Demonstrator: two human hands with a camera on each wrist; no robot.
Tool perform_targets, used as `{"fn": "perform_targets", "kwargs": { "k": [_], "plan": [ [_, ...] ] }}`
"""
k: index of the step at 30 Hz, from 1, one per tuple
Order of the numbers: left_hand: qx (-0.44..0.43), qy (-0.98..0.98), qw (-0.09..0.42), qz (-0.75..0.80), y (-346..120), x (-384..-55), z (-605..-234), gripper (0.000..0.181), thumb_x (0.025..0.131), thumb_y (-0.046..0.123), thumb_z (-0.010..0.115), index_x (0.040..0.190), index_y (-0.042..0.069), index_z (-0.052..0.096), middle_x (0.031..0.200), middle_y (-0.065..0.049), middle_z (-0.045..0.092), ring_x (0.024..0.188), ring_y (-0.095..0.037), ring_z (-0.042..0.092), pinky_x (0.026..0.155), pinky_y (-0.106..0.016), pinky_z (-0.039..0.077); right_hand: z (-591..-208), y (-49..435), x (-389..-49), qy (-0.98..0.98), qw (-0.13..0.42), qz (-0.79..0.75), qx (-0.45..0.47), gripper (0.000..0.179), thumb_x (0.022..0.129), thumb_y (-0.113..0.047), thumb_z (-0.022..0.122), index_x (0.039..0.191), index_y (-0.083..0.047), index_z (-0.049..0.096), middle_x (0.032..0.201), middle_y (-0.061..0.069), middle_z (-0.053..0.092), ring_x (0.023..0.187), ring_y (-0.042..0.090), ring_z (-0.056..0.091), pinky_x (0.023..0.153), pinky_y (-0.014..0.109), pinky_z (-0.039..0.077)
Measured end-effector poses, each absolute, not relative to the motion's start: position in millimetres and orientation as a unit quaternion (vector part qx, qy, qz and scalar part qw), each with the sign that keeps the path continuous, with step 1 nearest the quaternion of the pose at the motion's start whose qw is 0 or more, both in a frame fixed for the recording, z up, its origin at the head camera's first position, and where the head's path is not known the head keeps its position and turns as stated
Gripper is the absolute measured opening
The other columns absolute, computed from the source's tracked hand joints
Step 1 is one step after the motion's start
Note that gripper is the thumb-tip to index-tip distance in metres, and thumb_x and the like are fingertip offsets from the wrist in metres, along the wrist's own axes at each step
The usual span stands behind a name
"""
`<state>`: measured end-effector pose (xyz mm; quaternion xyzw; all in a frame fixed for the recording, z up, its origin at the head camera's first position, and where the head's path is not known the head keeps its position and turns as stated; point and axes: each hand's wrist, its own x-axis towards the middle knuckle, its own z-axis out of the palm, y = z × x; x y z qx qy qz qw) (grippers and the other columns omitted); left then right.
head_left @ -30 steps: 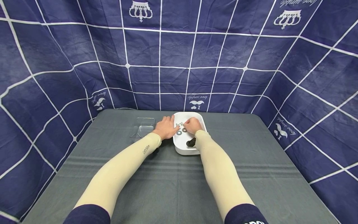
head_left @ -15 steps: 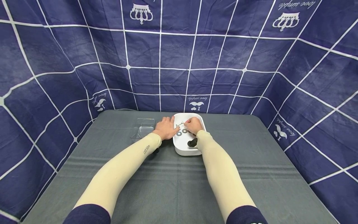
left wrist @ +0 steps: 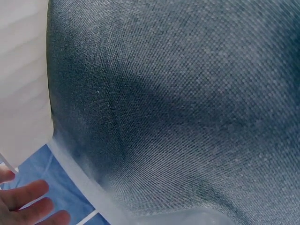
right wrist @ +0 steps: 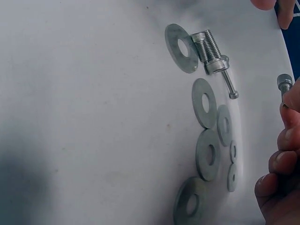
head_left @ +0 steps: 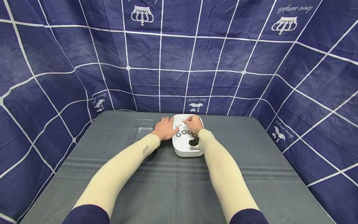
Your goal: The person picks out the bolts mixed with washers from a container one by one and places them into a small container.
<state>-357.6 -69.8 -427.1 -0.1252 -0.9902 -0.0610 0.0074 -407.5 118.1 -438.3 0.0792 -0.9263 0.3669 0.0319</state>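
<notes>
Right hand (head_left: 194, 123) pinches bolt (right wrist: 284, 82); right wrist view: long axis near-vertical, head up. Left hand (head_left: 165, 128): fingers apart.

Head view's evenly lit, soft light all over, with the white tray (head_left: 185, 153) easily the brightest spot against the grey bench (head_left: 179, 189). Looks like a wide lens: grid lines on the blue backdrop (head_left: 179, 82) bow and stretch toward the edges, and small stuff inside the tray is tough to make out. Left wrist view is murkier, bluish and kinda hazy, with a broad dark shadow on the bench (the weave reads surprisingly well though). Right wrist view has a blurry dark patch lower left, while screws (right wrist: 213, 46) catch glints and washers (right wrist: 197, 105) look fairly sharp.
</notes>
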Motion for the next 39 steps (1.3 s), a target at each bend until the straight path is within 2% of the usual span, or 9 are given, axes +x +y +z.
{"fn": "perform_targets", "kwargs": {
  "k": [7,18,23,32,39],
  "plan": [
    [-0.137,-0.988,0.022,-0.060,-72,-358,-427,0.078,0.098,0.057,0.046,0.154,0.005,0.035,0.139,-0.021,0.050,0.133,-0.037,0.045,0.106,-0.051,0.045,-428,116,-406,-0.926,0.021,0.362,0.105,0.016,0.089,-0.018,0.067,0.085,-0.004,0.075,0.075,0.000,0.066,0.073,0.014,0.056,0.072,0.026,0.045],
    [-0.147,-0.985,0.048,-0.075,-85,-355,-419,0.070,0.098,0.056,0.049,0.145,0.005,0.046,0.136,-0.020,0.052,0.131,-0.036,0.046,0.107,-0.052,0.043,-405,110,-402,-0.918,0.015,0.363,0.160,0.014,0.092,-0.014,0.066,0.084,-0.004,0.072,0.074,-0.001,0.062,0.066,0.011,0.052,0.065,0.023,0.042],
    [-0.144,-0.985,0.050,-0.075,-95,-354,-415,0.069,0.098,0.054,0.049,0.147,0.005,0.045,0.140,-0.020,0.051,0.134,-0.037,0.044,0.110,-0.054,0.039,-402,104,-406,-0.912,0.022,0.360,0.196,0.014,0.089,-0.012,0.063,0.081,-0.004,0.072,0.071,-0.002,0.061,0.063,0.010,0.050,0.062,0.022,0.041],
    [-0.137,-0.987,0.057,-0.058,-116,-349,-408,0.072,0.099,0.058,0.046,0.151,0.008,0.043,0.144,-0.020,0.049,0.137,-0.036,0.042,0.110,-0.056,0.037,-391,87,-404,-0.903,0.004,0.364,0.227,0.013,0.091,-0.012,0.062,0.090,-0.004,0.072,0.077,0.001,0.065,0.066,0.010,0.053,0.063,0.023,0.044],
    [-0.130,-0.989,0.049,-0.051,-133,-343,-403,0.073,0.098,0.059,0.046,0.152,0.009,0.042,0.143,-0.019,0.049,0.138,-0.035,0.042,0.110,-0.057,0.037,-385,73,-402,-0.899,0.021,0.359,0.250,0.013,0.087,-0.013,0.063,0.087,-0.005,0.073,0.074,-0.001,0.066,0.063,0.008,0.054,0.061,0.022,0.044]
  ]
}}
